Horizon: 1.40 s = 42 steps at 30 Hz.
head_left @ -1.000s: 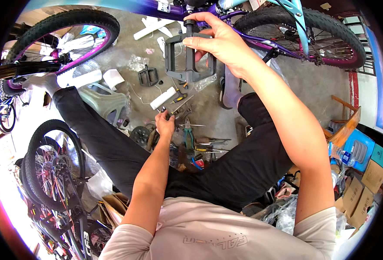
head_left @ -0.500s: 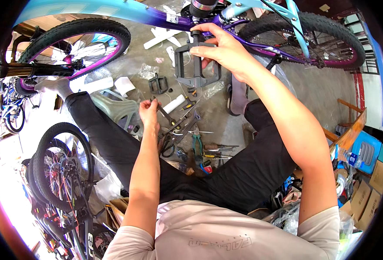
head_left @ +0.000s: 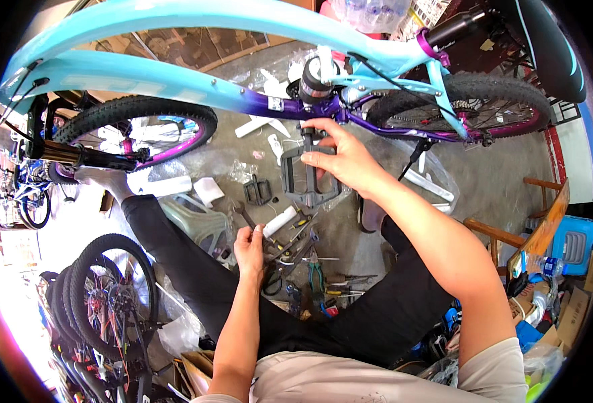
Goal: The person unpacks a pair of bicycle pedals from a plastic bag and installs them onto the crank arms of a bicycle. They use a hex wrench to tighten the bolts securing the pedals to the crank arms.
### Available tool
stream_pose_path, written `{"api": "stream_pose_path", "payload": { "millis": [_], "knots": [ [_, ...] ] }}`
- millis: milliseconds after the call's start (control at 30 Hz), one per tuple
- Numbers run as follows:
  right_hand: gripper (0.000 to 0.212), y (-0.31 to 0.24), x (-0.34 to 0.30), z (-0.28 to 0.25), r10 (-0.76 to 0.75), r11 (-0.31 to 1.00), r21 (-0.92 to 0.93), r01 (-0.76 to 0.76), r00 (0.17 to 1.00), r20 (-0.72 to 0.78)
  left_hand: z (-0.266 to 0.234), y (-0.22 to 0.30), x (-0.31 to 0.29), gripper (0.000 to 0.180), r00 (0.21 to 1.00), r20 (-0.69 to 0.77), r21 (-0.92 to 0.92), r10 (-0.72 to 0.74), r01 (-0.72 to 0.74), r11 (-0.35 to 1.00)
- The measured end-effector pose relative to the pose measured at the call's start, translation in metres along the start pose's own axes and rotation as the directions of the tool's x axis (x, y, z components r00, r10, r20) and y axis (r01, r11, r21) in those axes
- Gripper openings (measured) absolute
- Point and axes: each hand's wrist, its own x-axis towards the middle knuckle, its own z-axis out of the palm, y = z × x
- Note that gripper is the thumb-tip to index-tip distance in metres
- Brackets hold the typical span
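My right hand (head_left: pixel 343 161) is closed round the spindle side of a black bicycle pedal (head_left: pixel 311 195), thumb and index finger on it. The pedal's spindle end points up at the purple lower part of a bicycle frame (head_left: pixel 263 104); whether it touches the crank is hidden. My left hand (head_left: pixel 249 252), lower and to the left, has its fingers curled on a wrench (head_left: pixel 244 216), whose jaw end sticks out above them. A second black pedal (head_left: pixel 257 191) lies on the floor between the wrench and the held pedal.
Pliers (head_left: pixel 316 274) and several tools lie on the floor between my legs. A translucent plastic stool (head_left: pixel 206 218) is beside my left leg. Black bicycle wheels (head_left: pixel 112 295) stand at lower left. A wooden stool (head_left: pixel 545 225) and a blue box (head_left: pixel 571 245) are at right.
The view has tilted up, showing more of the frame and the saddle. My right hand keeps its grip on the pedal. My left hand has drawn back slightly, and the wrench's jaw end now shows above it.
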Motion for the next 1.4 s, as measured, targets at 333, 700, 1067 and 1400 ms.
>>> {"api": "stream_pose_path", "payload": {
  "millis": [333, 700, 1067, 1400],
  "knots": [
    [0.052, 0.000, 0.005, -0.004, 0.010, 1.000, 0.010, -0.010, 0.999, 0.034, 0.038, 0.193, -0.017, 0.019, 0.869, -0.044, -0.254, 0.492, -0.486, 0.836],
    [0.054, 0.004, 0.003, -0.002, -0.011, 1.000, 0.007, 0.011, 1.000, 0.011, 0.105, 0.232, -0.004, 0.027, 0.854, 0.096, -0.388, 0.512, -0.441, 0.809],
    [0.053, 0.005, 0.006, -0.002, -0.041, 0.999, -0.022, 0.041, 0.999, -0.018, 0.110, 0.238, -0.001, 0.023, 0.812, 0.086, -0.211, 0.577, -0.551, 0.807],
    [0.054, 0.001, 0.004, -0.001, -0.023, 1.000, -0.019, 0.023, 1.000, -0.009, 0.115, 0.236, -0.004, 0.023, 0.806, 0.136, -0.199, 0.576, -0.548, 0.813]
  ]
}}
